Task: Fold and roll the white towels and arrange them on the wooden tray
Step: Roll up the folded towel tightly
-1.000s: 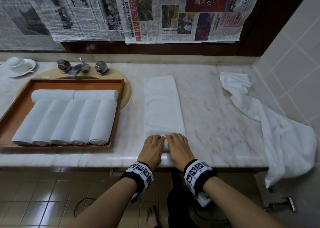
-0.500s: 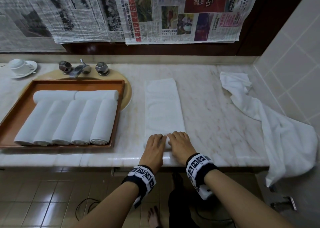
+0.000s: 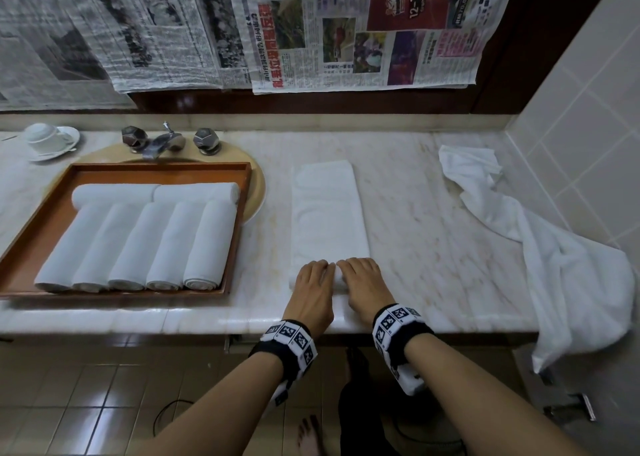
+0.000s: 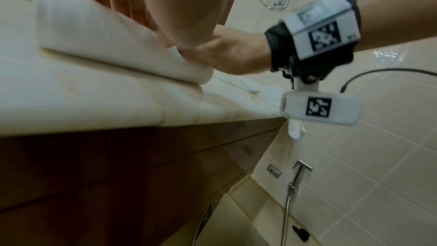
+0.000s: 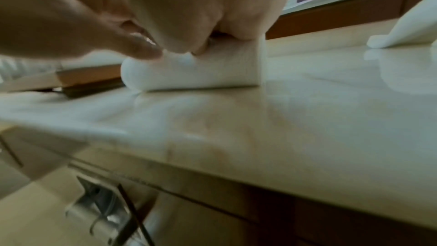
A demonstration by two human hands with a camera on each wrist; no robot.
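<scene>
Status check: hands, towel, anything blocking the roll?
Both hands, left and right, grip the folded towel at its rolled near end. Seven rolls on wooden tray. Roll path unobstructed.

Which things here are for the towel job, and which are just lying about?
For the job: folded towel under left hand and right hand; rolled towels; wooden tray; loose towel.
Lying about: cup, tap, newspapers.

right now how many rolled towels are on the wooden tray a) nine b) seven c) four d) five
b, seven: on the wooden tray, five rolled towels lie side by side in a near row, and two more rolled towels lie end to end across the back of them.
</scene>
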